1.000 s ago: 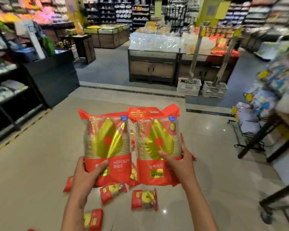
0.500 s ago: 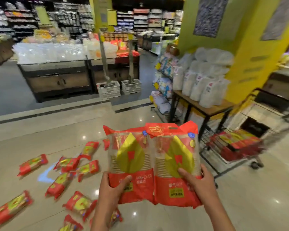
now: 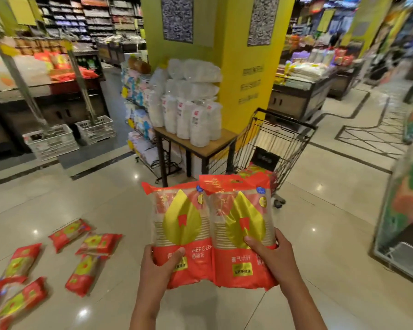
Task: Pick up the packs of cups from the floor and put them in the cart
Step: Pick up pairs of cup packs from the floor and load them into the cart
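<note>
I hold two red and gold packs of cups side by side in front of me. My left hand (image 3: 161, 265) grips the bottom of the left pack (image 3: 180, 225), and my right hand (image 3: 272, 256) grips the lower right of the right pack (image 3: 241, 222). Just behind the packs stands the wire shopping cart (image 3: 284, 141), with red packs partly visible inside it. Several more packs of cups (image 3: 86, 256) lie scattered on the floor at the lower left.
A small wooden table (image 3: 200, 146) stacked with white bagged goods stands left of the cart, against a yellow pillar (image 3: 224, 67). White crates (image 3: 50, 141) sit by a display at the left. A shelf edge (image 3: 405, 210) runs along the right.
My view has swung right and closer to the cart, which now stands straight ahead behind the held packs. The floor packs have shifted to the lower left. My grip is unchanged.
</note>
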Available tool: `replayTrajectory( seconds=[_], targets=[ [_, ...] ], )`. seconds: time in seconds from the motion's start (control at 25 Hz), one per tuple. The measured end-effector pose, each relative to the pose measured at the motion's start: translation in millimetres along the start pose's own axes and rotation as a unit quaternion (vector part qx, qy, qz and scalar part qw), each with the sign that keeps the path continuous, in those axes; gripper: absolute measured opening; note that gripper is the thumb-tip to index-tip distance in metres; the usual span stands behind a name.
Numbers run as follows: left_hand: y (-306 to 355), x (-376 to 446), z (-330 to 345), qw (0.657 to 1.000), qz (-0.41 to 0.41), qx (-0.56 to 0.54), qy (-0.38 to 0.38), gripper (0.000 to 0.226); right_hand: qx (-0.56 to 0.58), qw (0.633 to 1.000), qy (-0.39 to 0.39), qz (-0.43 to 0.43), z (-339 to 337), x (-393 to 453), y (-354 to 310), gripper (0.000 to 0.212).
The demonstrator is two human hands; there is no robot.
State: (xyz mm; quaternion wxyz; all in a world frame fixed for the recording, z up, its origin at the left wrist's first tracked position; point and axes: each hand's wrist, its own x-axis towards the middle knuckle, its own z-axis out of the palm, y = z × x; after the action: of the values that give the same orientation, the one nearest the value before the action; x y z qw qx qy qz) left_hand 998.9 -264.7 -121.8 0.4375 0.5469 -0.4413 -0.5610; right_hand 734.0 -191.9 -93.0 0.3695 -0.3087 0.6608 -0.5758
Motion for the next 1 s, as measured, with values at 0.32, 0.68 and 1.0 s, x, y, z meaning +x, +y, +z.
replayTrajectory(
  seconds=[0.32, 0.68, 1.0],
  targets=[
    [18, 68, 162, 0.999, -0.010, 0.023, -0.036, 0.046, 0.013, 0.999, 0.042, 0.023, -104, 121, -4, 0.075],
    [33, 218, 310, 0.997, -0.043, 0.037, -0.052, 0.069, 0.018, 0.996, 0.070, 0.047, -157, 307, -5, 0.077],
    [67, 366, 452, 0.995, -0.046, 0.013, -0.091, 0.059, 0.020, 0.994, 0.095, 0.045, -207, 496, -35, 0.065]
  ],
)
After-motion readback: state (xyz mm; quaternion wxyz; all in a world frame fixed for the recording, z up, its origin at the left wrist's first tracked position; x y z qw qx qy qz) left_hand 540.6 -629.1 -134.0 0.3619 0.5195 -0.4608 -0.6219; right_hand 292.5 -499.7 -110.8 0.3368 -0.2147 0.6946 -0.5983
